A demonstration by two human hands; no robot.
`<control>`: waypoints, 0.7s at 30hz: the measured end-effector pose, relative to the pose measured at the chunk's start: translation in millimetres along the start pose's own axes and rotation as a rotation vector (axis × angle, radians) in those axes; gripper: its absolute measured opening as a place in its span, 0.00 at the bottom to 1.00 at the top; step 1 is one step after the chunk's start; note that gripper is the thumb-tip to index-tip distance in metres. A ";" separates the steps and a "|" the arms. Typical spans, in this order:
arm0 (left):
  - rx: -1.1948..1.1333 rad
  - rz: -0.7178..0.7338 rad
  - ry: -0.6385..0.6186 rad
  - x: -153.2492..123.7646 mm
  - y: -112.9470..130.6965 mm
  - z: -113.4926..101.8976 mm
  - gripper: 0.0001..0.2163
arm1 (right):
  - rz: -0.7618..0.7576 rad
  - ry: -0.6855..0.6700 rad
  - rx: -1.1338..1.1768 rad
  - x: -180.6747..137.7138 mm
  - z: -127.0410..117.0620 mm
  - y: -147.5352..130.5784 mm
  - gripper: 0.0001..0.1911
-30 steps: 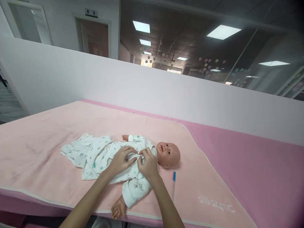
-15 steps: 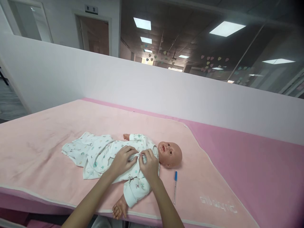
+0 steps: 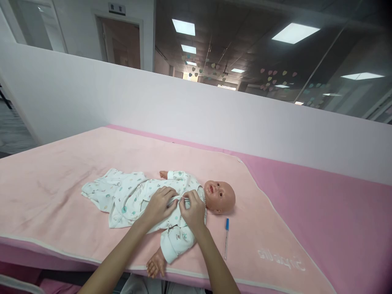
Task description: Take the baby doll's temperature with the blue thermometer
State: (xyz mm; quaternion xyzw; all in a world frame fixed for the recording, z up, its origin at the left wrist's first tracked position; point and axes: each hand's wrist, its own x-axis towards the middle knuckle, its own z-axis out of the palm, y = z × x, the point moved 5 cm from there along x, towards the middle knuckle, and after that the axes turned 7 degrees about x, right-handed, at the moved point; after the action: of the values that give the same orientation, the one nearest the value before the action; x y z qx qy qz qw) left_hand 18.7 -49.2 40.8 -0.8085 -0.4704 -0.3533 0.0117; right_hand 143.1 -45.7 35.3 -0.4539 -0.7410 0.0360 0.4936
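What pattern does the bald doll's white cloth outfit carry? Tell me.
Small scattered prints, some teal, on the white cloth outfit; best in the head view.

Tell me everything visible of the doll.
The doll lies face up on the pink blanket, head toward the picture's right. Its bald head and hands look like shiny plastic. It wears a loose white cloth garment with small green prints and long sleeves; the near hand reaches the blanket's edge. No legs show. The person's left hand and right hand are at its chest, fingers at a thin white strip.
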 end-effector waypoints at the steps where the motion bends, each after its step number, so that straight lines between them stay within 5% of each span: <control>1: -0.030 -0.010 -0.005 0.4 -0.2 -0.7 0.08 | 0.005 0.004 -0.001 0.0 0.3 0.5 0.04; 10: -0.205 -0.090 -0.073 2.6 -5.4 -2.3 0.10 | -0.007 0.049 -0.017 -0.2 0.8 1.2 0.06; 16: -0.235 -0.118 0.050 -2.1 -9.2 -5.0 0.11 | -0.024 0.179 -0.043 -0.8 -5.8 0.4 0.06; 21: -0.045 -0.064 0.091 -2.8 -9.5 -4.6 0.10 | -0.092 0.065 -0.043 -3.8 -0.1 -2.0 0.07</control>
State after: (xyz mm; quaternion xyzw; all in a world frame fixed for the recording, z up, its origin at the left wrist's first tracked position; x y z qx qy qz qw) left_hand 8.0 -47.6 39.6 -0.7764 -0.4868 -0.4003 0.0035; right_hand 142.3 -49.6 33.7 -0.4309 -0.7453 -0.0175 0.5084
